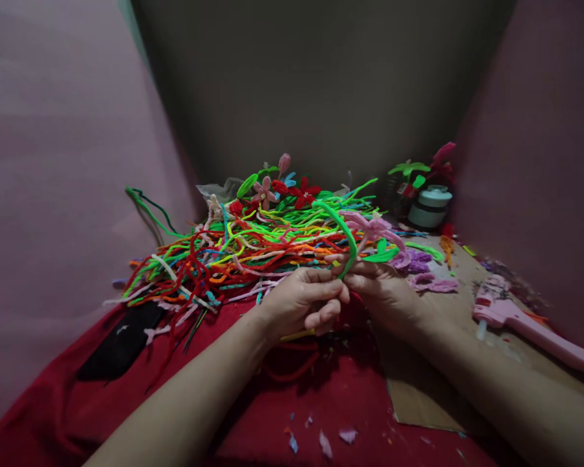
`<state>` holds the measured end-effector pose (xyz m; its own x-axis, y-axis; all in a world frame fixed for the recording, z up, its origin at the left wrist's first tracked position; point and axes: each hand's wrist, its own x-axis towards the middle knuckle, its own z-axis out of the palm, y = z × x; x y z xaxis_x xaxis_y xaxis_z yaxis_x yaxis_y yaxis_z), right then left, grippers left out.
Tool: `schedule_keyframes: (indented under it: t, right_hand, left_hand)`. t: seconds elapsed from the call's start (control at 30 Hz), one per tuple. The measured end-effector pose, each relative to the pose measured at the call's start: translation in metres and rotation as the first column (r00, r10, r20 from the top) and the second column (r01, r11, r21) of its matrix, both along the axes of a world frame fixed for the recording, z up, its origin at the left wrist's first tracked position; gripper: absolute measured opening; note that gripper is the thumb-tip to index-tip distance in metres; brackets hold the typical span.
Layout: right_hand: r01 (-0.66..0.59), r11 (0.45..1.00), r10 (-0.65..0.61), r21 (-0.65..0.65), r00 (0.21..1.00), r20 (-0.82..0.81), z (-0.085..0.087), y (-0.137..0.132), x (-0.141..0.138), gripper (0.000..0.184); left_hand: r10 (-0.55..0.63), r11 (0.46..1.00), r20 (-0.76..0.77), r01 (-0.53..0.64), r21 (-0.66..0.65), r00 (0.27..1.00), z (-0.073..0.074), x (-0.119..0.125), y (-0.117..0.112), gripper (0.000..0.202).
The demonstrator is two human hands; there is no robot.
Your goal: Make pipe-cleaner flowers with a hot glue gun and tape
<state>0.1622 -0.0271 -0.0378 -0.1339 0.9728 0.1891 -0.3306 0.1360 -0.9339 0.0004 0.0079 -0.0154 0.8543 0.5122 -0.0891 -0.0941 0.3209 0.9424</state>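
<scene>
A bright green pipe cleaner point(348, 232) rises from between my two hands and curves over to the left at its top. My left hand point(307, 299) pinches its lower end between thumb and fingers. From the other side, my right hand point(382, 290) closes its fingertips on the same lower end, touching the left fingertips. Just beyond my right hand are a pink pipe-cleaner flower point(376, 227) and a green leaf shape point(382, 253). Whether these lie on the pile or join the held piece I cannot tell.
A heap of many-coloured pipe cleaners point(253, 246) spreads behind my hands, with finished flowers point(304, 192) at its back. A black phone-like slab point(121, 340) lies left on the red cloth point(272, 415). To the right are cardboard point(418, 395), a pink glue gun point(530, 324) and a lidded jar point(431, 206).
</scene>
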Motion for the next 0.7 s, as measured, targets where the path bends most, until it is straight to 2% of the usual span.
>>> schedule_keyframes:
  t: [0.03, 0.07, 0.1, 0.13, 0.17, 0.23, 0.27, 0.3, 0.33, 0.4, 0.43, 0.47, 0.5, 0.57, 0.6, 0.63, 0.7]
  right_hand:
    - [0.018, 1.000, -0.018, -0.004, 1.000, 0.004, 0.000, 0.000, -0.001, 0.024]
    - [0.034, 0.999, -0.034, 0.001, 0.999, 0.016, -0.001, 0.001, -0.001, 0.027]
    - [0.055, 0.998, -0.056, 0.013, 0.998, 0.034, -0.001, 0.001, -0.001, 0.029]
    - [0.080, 0.996, -0.081, 0.027, 0.995, 0.058, 0.000, 0.000, -0.001, 0.030]
    - [0.103, 0.994, -0.106, 0.043, 0.990, 0.090, 0.001, -0.001, -0.001, 0.030]
    - [0.150, 0.985, -0.162, 0.082, 0.974, 0.161, 0.003, -0.003, -0.002, 0.027]
    - [0.173, 0.980, -0.190, 0.098, 0.961, 0.203, 0.005, -0.004, -0.003, 0.026]
    - [0.192, 0.974, -0.215, 0.117, 0.947, 0.239, 0.006, -0.005, -0.004, 0.024]
    - [0.210, 0.967, -0.242, 0.142, 0.934, 0.262, 0.008, -0.005, -0.005, 0.022]
    - [0.229, 0.958, -0.270, 0.176, 0.925, 0.267, 0.009, -0.006, -0.006, 0.021]
    - [0.228, 0.958, -0.268, 0.176, 0.928, 0.257, 0.009, -0.005, -0.007, 0.020]
    - [0.226, 0.960, -0.263, 0.167, 0.934, 0.242, 0.009, -0.005, -0.007, 0.020]
    - [0.218, 0.965, -0.248, 0.147, 0.941, 0.230, 0.009, -0.004, -0.007, 0.019]
    - [0.175, 0.982, -0.187, 0.076, 0.959, 0.211, 0.008, -0.004, -0.005, 0.020]
    - [0.144, 0.989, -0.149, 0.039, 0.969, 0.199, 0.007, -0.004, -0.005, 0.021]
    - [0.112, 0.994, -0.111, 0.008, 0.976, 0.187, 0.007, -0.004, -0.004, 0.022]
    - [0.066, 0.997, -0.061, -0.029, 0.985, 0.164, 0.006, -0.005, -0.002, 0.023]
  left_hand:
    - [0.086, 0.991, -0.056, -0.080, 0.103, 0.995, 0.001, 0.002, -0.002, 0.020]
    - [0.195, 0.957, -0.102, -0.166, 0.239, 0.976, 0.002, 0.004, -0.003, 0.020]
    - [0.314, 0.884, -0.123, -0.243, 0.400, 0.941, 0.002, 0.006, -0.005, 0.019]
    - [0.432, 0.769, -0.113, -0.300, 0.565, 0.895, 0.001, 0.006, -0.007, 0.017]
    - [0.531, 0.622, -0.073, -0.330, 0.711, 0.844, -0.001, 0.007, -0.008, 0.014]
    - [0.633, 0.352, 0.006, -0.295, 0.888, 0.774, -0.007, 0.005, -0.008, 0.012]
    - [0.648, 0.268, 0.022, -0.255, 0.929, 0.761, -0.009, 0.004, -0.008, 0.011]
    - [0.652, 0.224, 0.022, -0.220, 0.950, 0.758, -0.011, 0.003, -0.007, 0.012]
    - [0.647, 0.209, 0.017, -0.199, 0.958, 0.763, -0.013, 0.002, -0.007, 0.013]
    - [0.627, 0.243, 0.009, -0.206, 0.948, 0.779, -0.013, 0.003, -0.006, 0.016]
    - [0.613, 0.296, 0.001, -0.231, 0.927, 0.790, -0.011, 0.003, -0.007, 0.017]
    - [0.593, 0.379, -0.018, -0.260, 0.888, 0.805, -0.009, 0.005, -0.007, 0.017]
    - [0.562, 0.484, -0.045, -0.284, 0.828, 0.826, -0.007, 0.006, -0.007, 0.017]
    - [0.466, 0.700, -0.108, -0.291, 0.652, 0.878, -0.002, 0.008, -0.008, 0.017]
    - [0.411, 0.782, -0.128, -0.277, 0.559, 0.903, 0.001, 0.008, -0.008, 0.017]
    - [0.365, 0.837, -0.134, -0.262, 0.480, 0.921, 0.002, 0.008, -0.008, 0.018]
    - [0.300, 0.897, -0.108, -0.242, 0.369, 0.948, 0.003, 0.007, -0.006, 0.023]
